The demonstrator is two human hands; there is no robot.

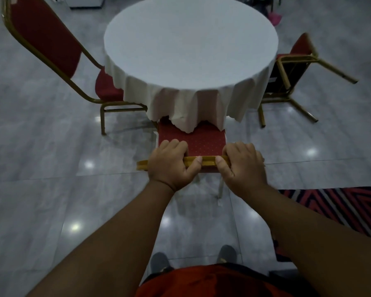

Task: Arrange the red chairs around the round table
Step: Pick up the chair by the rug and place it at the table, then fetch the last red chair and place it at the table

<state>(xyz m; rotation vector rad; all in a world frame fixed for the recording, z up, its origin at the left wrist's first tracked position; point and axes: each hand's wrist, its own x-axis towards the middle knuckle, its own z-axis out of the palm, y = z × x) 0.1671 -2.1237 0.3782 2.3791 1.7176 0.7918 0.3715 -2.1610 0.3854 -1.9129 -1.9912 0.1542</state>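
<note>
1. Chair on the left (51, 52): upright, its seat tucked beside the round table (191, 39); widening its gap seems unlikely unless bumped.
2. Left hand (169, 162) and right hand (242, 162) both clamp the gold top rail of the near chair (204, 141), its seat under the tablecloth (180, 108); pushing further could snag and drag the cloth.
3. Chair on the right (287, 69) looks tipped over, legs out; it may trip anyone passing.
</note>
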